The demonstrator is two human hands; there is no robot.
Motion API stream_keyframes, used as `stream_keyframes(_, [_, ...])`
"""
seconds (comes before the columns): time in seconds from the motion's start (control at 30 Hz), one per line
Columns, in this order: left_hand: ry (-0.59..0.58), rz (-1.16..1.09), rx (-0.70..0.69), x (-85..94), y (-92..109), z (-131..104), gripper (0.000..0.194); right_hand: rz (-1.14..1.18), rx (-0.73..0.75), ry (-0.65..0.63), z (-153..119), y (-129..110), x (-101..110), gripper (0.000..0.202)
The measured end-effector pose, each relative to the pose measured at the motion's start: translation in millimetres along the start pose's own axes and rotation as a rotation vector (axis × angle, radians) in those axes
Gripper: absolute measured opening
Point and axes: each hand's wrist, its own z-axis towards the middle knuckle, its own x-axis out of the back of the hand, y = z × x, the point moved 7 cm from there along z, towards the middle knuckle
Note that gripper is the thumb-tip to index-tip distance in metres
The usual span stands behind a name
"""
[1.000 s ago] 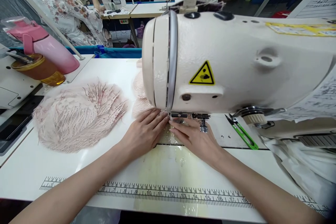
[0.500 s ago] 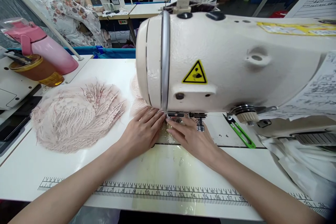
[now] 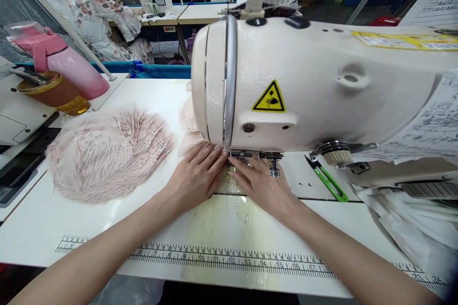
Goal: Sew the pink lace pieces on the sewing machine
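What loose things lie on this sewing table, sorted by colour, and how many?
Pink: 3 – lace pile, lace piece by the left hand, bottle
Green: 1 – thread snips
Brown: 1 – jar
Total: 5

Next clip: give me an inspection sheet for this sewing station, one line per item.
Surface: white table with a printed ruler along its near edge.
Job's things: sewing machine; sheer fabric under both hands.
Clutter: pink lace, green snips, pink bottle, amber jar, papers.
Grippers: left hand and right hand flat on the fabric, fingertips at the presser foot.
Cables: nothing seen.
Surroundings: other machines; a person in a floral top.
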Motion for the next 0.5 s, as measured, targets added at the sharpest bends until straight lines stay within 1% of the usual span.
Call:
stream_keyframes(0.1, [0.001,-0.033,0.013,-1.2,-2,-1,0.042,0.034,-0.017,-0.028,1,6,0,0.031])
stream_keyframes(0.2, [0.019,-0.022,0.034,-0.1,-1,-1,0.04,0.096,-0.035,0.005,5,13,2,0.033])
stream_keyframes(0.3, [0.084,0.065,0.005,9.6,5,-1,0.034,0.187,-0.047,0.096,5,19,4,0.035])
stream_keyframes(0.37, [0.111,0.138,0.016,19.8,2,-3,0.03,0.25,-0.061,0.107,3,24,1,0.033])
stream_keyframes(0.4, [0.096,0.181,0.076,25.3,-5,-5,0.028,0.268,-0.069,0.115,2,26,0,0.033])
stream_keyframes(0.43, [0.062,0.228,0.175,31.2,-18,-9,0.026,0.281,-0.068,0.13,2,28,0,0.033])
stream_keyframes(0.5, [-0.016,0.332,0.426,47.2,-50,-25,0.02,0.276,-0.023,0.14,1,28,1,0.034])
